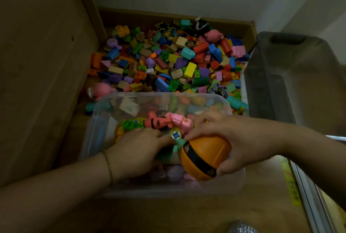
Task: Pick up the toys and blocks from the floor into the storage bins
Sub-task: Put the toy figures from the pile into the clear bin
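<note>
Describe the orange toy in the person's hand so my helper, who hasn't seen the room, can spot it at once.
Start at the clear plastic bin nearest the camera. Over its right near corner, the right hand grips an orange ball-shaped toy. It is the only large round thing there, smooth orange with a black band, unlike the small blocky toys beside it.

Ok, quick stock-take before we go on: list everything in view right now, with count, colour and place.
loose blocks: too many to count, mixed colours, heaped on the floor beyond the clear bin
clear bin: one, transparent, centre, holding toys
dark bin: one, smoky grey, right
orange ball toy: one, orange with black band, over the clear bin
pink figures: several, pink, inside the clear bin
pink round toy: one, pink, floor left of the pile
left hand: inside the clear bin, on toys
right hand: fingers around the ball toy
</note>
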